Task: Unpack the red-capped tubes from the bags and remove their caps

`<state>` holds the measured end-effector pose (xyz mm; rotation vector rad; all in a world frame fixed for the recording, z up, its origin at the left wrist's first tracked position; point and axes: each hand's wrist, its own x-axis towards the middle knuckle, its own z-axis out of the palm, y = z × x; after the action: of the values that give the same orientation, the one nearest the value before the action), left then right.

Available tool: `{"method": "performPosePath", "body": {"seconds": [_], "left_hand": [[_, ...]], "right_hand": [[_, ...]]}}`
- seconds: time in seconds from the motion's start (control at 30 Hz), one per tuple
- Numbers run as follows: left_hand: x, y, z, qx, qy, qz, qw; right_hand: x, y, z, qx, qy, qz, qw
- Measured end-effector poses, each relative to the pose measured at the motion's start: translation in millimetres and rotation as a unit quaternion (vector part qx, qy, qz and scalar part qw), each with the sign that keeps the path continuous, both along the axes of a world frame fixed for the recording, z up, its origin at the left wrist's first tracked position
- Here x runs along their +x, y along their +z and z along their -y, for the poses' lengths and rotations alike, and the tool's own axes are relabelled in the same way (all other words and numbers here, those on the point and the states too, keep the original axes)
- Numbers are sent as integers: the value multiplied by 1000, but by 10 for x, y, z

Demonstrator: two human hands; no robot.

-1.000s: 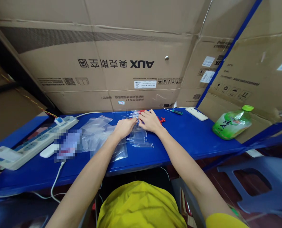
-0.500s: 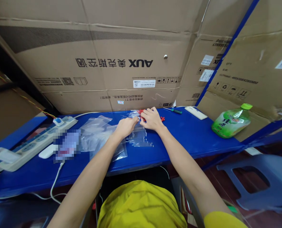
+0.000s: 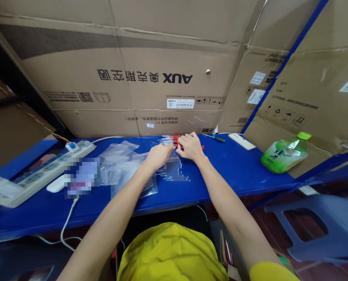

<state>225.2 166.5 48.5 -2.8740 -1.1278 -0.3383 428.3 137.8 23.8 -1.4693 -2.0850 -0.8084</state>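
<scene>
My left hand (image 3: pixel 160 157) is closed in a pinch on what looks like a thin clear tube, mostly covered by the fingers. Close beside it, my right hand (image 3: pixel 190 146) has curled fingers pinching a small red piece, largely hidden. Below and between the hands lies a row of thin clear tubes (image 3: pixel 174 170) on the blue table. Behind the fingers, several clear tubes with red ends (image 3: pixel 169 138) lie together. A bit of red (image 3: pixel 203 148) shows to the right of my right hand.
Clear plastic bags (image 3: pixel 123 166) lie left of my left arm. Farther left are a power strip (image 3: pixel 47 169) and a white cable (image 3: pixel 69 220). A green screwdriver (image 3: pixel 219 138), a white flat device (image 3: pixel 241 141) and a green bottle (image 3: pixel 284 155) lie to the right. Cardboard (image 3: pixel 144 50) stands behind.
The hands stay close together over the tubes, with only a slight shift of the fingers. The camera view has moved a little.
</scene>
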Motion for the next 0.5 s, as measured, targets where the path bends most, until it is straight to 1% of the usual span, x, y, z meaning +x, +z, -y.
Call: {"method": "performPosePath", "body": {"seconds": [0.2,0.43,0.47,0.5], "left_hand": [[-2,37,31,-12,0,5,1000],[33,-1,14,-9,-11,26,1000],[14,-5,4,-7,-10,26,1000],[-22,-10,-12,-7,-7,26,1000]], "right_hand": [[24,0,3,5,-10,8,1000],[7,13,-34,-12,-16,-5,1000],[50,18,-30,-19,-26,-19,999],[120,21,-17,-22,-52,-46,997]]}}
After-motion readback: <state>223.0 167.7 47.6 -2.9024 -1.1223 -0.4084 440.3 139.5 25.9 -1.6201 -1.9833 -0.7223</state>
